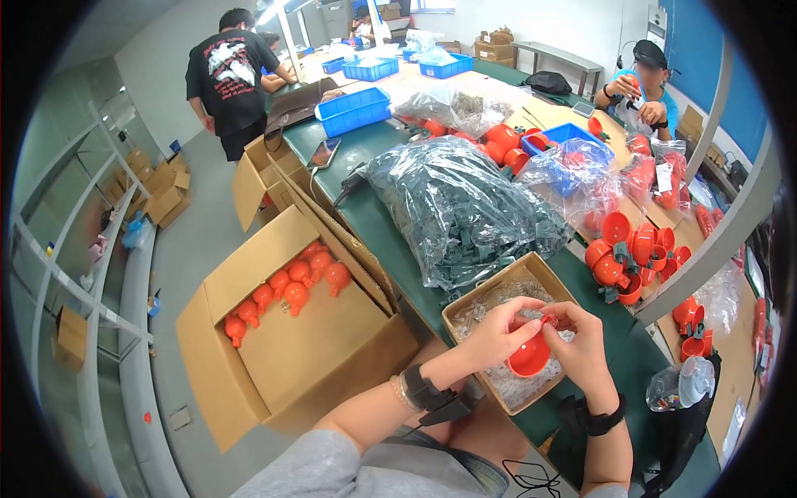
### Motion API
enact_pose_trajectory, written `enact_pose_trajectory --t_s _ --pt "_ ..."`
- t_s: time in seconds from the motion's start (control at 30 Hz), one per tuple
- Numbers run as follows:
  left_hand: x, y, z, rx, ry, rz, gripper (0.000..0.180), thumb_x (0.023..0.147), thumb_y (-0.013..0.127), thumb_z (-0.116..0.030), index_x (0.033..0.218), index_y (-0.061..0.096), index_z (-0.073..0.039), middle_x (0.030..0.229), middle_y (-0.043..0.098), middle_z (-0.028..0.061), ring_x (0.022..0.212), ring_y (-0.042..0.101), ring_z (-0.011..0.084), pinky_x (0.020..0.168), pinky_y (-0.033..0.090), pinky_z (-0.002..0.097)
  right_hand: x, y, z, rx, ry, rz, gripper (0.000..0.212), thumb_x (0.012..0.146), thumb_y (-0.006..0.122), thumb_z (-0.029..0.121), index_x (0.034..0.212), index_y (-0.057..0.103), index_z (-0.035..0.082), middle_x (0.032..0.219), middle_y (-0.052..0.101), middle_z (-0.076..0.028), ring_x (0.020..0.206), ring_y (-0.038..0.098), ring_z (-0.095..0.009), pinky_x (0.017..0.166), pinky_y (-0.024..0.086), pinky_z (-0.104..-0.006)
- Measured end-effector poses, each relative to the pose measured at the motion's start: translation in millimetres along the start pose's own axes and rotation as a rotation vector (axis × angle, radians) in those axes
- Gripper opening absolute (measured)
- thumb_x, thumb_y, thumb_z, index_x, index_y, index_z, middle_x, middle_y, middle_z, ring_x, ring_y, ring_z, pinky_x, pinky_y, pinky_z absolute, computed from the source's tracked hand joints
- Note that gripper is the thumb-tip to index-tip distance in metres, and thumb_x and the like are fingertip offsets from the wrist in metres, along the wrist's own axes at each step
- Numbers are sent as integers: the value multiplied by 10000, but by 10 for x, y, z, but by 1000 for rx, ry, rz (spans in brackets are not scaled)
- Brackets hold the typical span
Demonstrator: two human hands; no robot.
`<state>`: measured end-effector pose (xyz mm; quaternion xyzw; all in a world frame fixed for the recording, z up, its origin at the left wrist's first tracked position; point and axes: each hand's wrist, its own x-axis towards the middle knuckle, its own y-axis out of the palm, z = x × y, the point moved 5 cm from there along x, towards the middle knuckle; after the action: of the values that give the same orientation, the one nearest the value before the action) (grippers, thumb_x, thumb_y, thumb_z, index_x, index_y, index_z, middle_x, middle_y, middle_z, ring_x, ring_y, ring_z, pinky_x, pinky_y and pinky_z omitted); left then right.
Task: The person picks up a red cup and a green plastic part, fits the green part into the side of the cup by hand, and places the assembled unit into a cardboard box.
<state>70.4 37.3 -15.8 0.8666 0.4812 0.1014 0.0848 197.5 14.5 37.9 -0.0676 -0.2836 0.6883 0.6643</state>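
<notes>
My left hand and my right hand meet over a shallow cardboard box. Between their fingertips they hold a small red plastic cup by its narrow upper end, its bowl hanging open toward me. Thumbs and forefingers of both hands are pinched together there; any small part between them is hidden. The shallow box beneath holds tiny metal and pale loose pieces, too small to name. Just beyond it lies a big clear bag full of dark green plastic clips.
Left of the table, a large open carton holds several red cups along a cardboard sheet. More red cups are heaped at right beside a grey post. Blue bins stand farther back. A co-worker sits across; another person stands far left.
</notes>
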Motion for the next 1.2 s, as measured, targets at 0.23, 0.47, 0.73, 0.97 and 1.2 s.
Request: enact_pose_trajectory --t_s 0.23,0.47,0.73,0.97,1.2 --pt "12 127 -281 332 245 113 703 689 753 -179 1262 367 -50 1159 512 145 1053 521 192 875 437 310 85 -141 -247 249 78 -125 140 787 603 15 917 604 -38 762 598 -11 700 559 -58 633 463 -199" --pt "63 -111 -282 -52 98 -139 573 760 685 -98 1236 377 -13 1095 527 76 918 559 114 682 509 239 201 -247 -266 159 186 82 278 809 645 73 1053 571 -37 962 620 -80 871 583 -114 789 468 -253" --pt "40 -99 -179 -100 79 -157 528 791 655 -142 1221 375 -14 1065 536 83 852 558 106 574 494 215 -48 56 -371 -462 -40 213 115 723 645 63 814 601 9 764 551 -133 804 572 -293 705 468 -376" --pt "24 -124 -203 -96 104 -191 507 810 618 -154 1230 373 -14 1073 535 89 852 565 128 572 488 230 -7 106 -216 -355 -104 176 160 729 643 67 872 587 20 821 545 -127 809 565 -312 706 472 -387" --pt "49 -134 -209 -139 80 -172 505 797 644 -144 1209 382 -14 1062 545 85 857 566 104 586 490 214 -6 134 -310 -448 -75 275 188 728 640 41 904 576 22 860 537 -143 823 560 -326 708 463 -398"
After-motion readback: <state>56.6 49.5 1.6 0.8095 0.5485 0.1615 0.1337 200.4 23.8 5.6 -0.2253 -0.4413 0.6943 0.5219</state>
